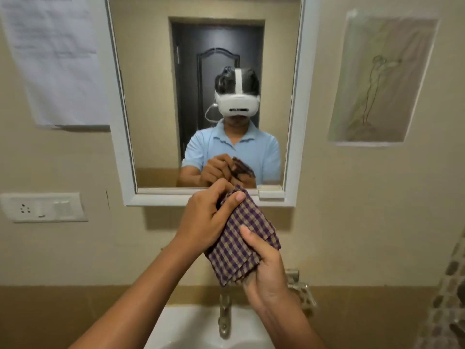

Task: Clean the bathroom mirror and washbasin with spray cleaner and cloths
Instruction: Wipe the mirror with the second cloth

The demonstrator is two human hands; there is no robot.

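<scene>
1. A person stands at a bathroom mirror point(161, 96), both hands raised in front of its lower frame and holding a folded purple-and-tan checked cloth point(242, 238) between them; the cloth hangs in the air above the washbasin point(181, 328), touching neither glass nor basin.
2. The left hand point(208, 220) grips the cloth's upper edge; its fingers curl over the top fold and its thumb point(232, 200) presses on the near face of the fabric.
3. The right hand point(268, 273) holds the cloth's lower right part; its thumb point(249, 235) lies flat across the checked front; the other fingers are tucked behind the fabric, so how they lie cannot be told.
4. A metal tap point(224, 318) stands directly below the cloth at the basin's back rim; a soap dish point(305, 293) sits on the wall just right of the right wrist.
5. A switch plate point(42, 206) is on the wall to the left; papers hang either side of the mirror.
</scene>
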